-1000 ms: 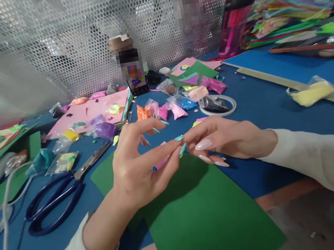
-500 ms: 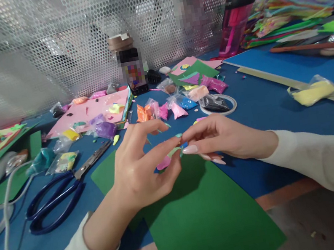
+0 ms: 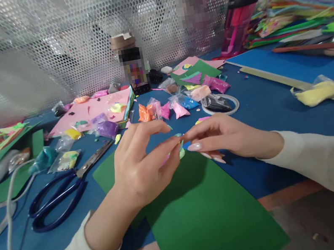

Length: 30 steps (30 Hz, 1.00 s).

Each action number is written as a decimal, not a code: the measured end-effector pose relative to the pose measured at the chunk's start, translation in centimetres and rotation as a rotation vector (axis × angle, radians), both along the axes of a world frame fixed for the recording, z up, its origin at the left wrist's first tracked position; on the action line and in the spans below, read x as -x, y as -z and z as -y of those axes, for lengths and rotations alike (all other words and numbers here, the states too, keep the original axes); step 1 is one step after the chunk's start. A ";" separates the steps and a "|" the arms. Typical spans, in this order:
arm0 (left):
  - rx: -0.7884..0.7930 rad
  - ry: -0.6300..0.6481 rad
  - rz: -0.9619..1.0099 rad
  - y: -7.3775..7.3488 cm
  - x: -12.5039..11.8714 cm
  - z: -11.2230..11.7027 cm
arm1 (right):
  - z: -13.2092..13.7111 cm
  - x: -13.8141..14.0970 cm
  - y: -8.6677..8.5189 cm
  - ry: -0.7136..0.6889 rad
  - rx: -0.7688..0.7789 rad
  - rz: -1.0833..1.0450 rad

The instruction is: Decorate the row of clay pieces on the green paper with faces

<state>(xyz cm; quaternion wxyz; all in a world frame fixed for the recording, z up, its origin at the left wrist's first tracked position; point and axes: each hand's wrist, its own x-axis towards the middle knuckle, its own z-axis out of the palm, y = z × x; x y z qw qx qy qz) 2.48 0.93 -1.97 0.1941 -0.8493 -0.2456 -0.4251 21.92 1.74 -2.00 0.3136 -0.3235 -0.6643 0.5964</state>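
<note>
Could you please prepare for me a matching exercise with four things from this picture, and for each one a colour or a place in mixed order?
Things:
1. left hand
2. scissors
3. right hand
4. green sheet

Descriptions:
A. reaches past the near edge of the blue table
B. pale, pinkish nails
C. dark blue handles
D. mint-green nails

Right pairs: 1-D, 2-C, 3-B, 4-A

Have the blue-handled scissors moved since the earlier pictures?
No. The scissors lie as before, tips just left of the small yellow piece; only the view shifted slightly.
</note>
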 end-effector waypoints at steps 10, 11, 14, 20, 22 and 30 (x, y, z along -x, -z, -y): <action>0.001 -0.001 -0.024 -0.1 -0.1 0.0 | 0.0 -0.1 0.0 0.024 -0.049 0.034; 0.002 0.000 -0.024 -0.2 0.0 0.0 | 0.0 -0.1 0.0 0.028 -0.066 0.049; 0.014 -0.014 -0.031 -0.2 0.0 0.1 | 0.2 -0.1 0.1 0.101 -0.231 0.155; 0.074 -0.036 -0.082 -0.1 0.1 0.0 | 1.0 -0.2 -0.1 0.280 -0.740 0.292; 0.091 -0.047 -0.097 0.0 0.1 -0.1 | 1.2 -0.1 -0.1 0.268 -0.763 0.285; 0.058 -0.063 -0.168 -0.3 -0.2 0.0 | 1.0 0.3 0.3 0.196 -0.778 0.330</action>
